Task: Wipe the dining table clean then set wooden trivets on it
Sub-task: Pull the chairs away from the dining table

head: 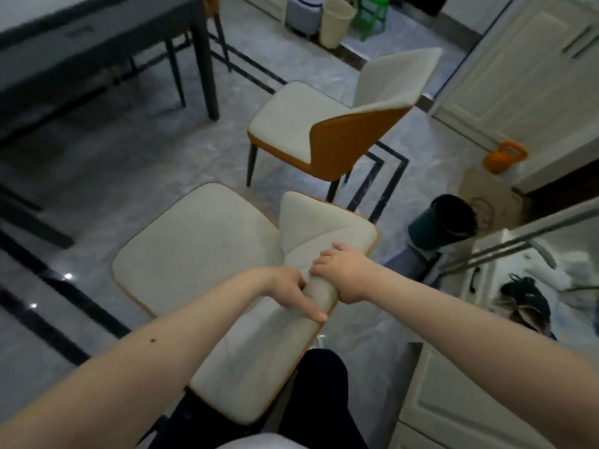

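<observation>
Gripping the backrest of the near chair [201, 251] with both hands, I am moving it about beside the dining table [81, 37], which stands up at the far left, well apart from me. My left hand [291, 286] wraps the top edge of the backrest, thumb laid along it; my right hand [340, 273] curls over the same edge just beside the left, fingers closed on the padding. To do this well, I judge I should keep both grips firm and level, lift slightly rather than drag so the legs do not scrape the tiled floor [113, 163], and steer clear of the second chair [324, 124] just beyond and the dark bin [440, 225] to my right. The table top looks bare in the small part I can see; no cloth and no wooden trivets are in sight, so wiping is not yet begun. No brand, label or readable writing shows anywhere; the view is blurred
</observation>
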`<state>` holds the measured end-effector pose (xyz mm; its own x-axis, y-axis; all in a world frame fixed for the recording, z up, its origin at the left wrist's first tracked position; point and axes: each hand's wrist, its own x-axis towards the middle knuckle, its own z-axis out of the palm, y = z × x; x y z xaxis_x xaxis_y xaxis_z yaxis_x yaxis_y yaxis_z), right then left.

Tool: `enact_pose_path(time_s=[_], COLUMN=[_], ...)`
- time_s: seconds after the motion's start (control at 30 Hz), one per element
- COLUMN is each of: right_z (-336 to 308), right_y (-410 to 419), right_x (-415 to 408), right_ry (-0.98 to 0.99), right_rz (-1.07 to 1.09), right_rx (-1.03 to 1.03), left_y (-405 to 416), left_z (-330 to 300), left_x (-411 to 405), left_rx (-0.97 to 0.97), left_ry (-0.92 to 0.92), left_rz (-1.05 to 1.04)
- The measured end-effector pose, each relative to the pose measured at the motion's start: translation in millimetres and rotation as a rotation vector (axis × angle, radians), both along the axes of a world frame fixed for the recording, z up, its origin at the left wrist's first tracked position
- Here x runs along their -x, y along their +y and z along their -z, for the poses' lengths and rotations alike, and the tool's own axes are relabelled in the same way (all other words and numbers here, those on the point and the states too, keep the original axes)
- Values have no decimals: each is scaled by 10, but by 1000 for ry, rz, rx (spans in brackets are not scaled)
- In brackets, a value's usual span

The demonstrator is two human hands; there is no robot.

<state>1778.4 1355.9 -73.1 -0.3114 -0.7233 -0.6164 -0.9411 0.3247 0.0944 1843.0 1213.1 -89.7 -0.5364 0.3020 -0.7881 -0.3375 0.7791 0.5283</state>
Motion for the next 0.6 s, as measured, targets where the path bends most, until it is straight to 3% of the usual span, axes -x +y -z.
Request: enact_pose_path(time_s=[0.17,0.33,0.6], right_z=[85,26,53], right_y=[-11,5,-11], right_x=[69,98,91], right_ry=[-44,-76,-59], right_rz=[-142,-223,-258], right_rx=[-13,-7,-51], left_y=[105,121,228], left_z=[-42,-49,-153], left_x=[112,73,-467], left_rx=[-15,-16,43], left_ry=[-203,-292,-109], left_rz=[-145,-293,-615])
